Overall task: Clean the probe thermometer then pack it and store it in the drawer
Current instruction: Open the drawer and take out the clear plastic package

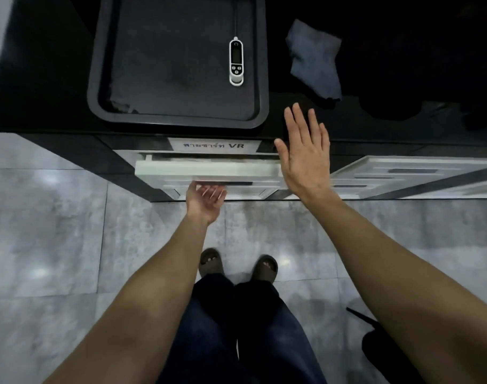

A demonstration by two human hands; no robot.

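Note:
The white probe thermometer (236,61) lies in a dark tray (98,79) on the black counter, its thin probe pointing away from me. A grey-blue cloth (314,59) lies crumpled on the counter to the tray's right. Below the tray, a white drawer (181,169) with a label reading "VR" sticks out a little. My left hand (205,199) is palm up with its fingers curled under the drawer's front edge. My right hand (304,153) hovers flat with fingers spread over the counter edge, right of the drawer, holding nothing.
A second white drawer unit (408,173) stands to the right under the counter. Grey tiled floor (56,231) stretches below, with my feet in dark sandals. A black object (375,342) sits on the floor at lower right.

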